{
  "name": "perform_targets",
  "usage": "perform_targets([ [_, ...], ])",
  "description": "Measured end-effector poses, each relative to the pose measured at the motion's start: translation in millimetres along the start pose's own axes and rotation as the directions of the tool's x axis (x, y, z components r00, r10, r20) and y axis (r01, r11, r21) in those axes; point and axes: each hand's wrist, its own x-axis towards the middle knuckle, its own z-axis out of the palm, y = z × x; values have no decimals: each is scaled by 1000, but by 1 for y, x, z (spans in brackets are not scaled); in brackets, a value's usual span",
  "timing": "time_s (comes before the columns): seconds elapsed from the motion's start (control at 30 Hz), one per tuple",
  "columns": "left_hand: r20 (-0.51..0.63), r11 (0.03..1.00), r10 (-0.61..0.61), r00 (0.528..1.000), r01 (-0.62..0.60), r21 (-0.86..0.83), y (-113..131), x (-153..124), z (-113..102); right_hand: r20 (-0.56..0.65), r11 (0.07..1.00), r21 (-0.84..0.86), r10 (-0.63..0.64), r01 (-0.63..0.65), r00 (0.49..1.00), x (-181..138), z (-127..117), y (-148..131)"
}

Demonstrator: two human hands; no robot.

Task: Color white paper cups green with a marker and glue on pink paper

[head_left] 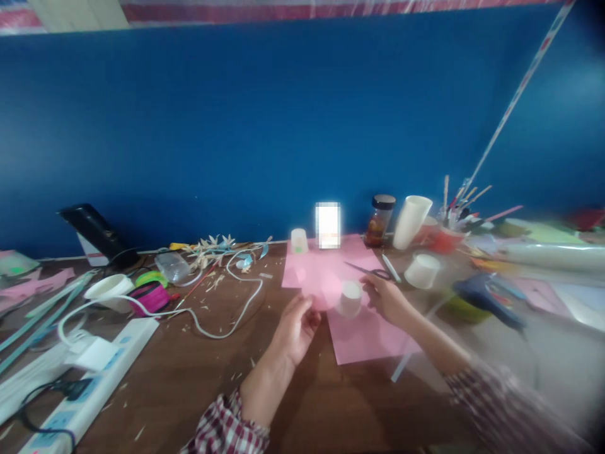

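My left hand (297, 328) pinches a round piece of pink paper (320, 291) above the wooden table. My right hand (386, 297) is curled beside a small white paper cup (350, 298) that stands upside down on a pink paper sheet (363, 334); whether the fingers touch the cup is blurred. Scissors (371, 271) lie on a second pink sheet (331, 261) just behind the right hand. Both sleeves are checked.
A white power strip (94, 378) and cable lie at the left, with tape rolls (149, 293) and straw scraps. Behind stand a jar (379, 221), white cups (411, 221), a brush pot (447, 236) and a glue gun (486, 296). A blue wall backs the table.
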Motion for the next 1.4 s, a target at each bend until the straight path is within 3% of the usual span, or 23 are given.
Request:
perform_targets([
  [0.17, 87, 995, -44, 995, 36, 95, -8, 1, 34, -58, 1000, 17, 3, -2, 998, -10, 1, 8],
  [0.3, 64, 987, -56, 996, 46, 152, -20, 12, 46, -60, 999, 45, -20, 23, 998, -18, -1, 15],
  [0.53, 32, 998, -9, 999, 7, 66, -10, 14, 43, 7, 978, 9, -206, 206, 978, -14, -12, 15],
  [0.7, -11, 999, 32, 999, -32, 3, 10, 7, 39, 281, 929, -19, -349, 369, 894, 2, -24, -6],
  [0.83, -26, 999, 27, 999, -28, -16, 16, 3, 34, 302, 884, -121, -401, 452, 865, 9, -25, -22],
  [1.1, -58, 998, 32, 998, -36, -56, 18, 4, 32, 315, 862, -206, -390, 463, 865, 4, -22, -38],
  [1.3, -57, 997, 40, 998, -44, -62, 27, 4, 29, 477, 879, -127, -351, 459, 805, 6, -30, -56],
  [1.4, -66, 997, 47, 997, -51, -58, 30, 3, 27, 516, 833, -143, -399, 535, 758, 5, -30, -69],
])
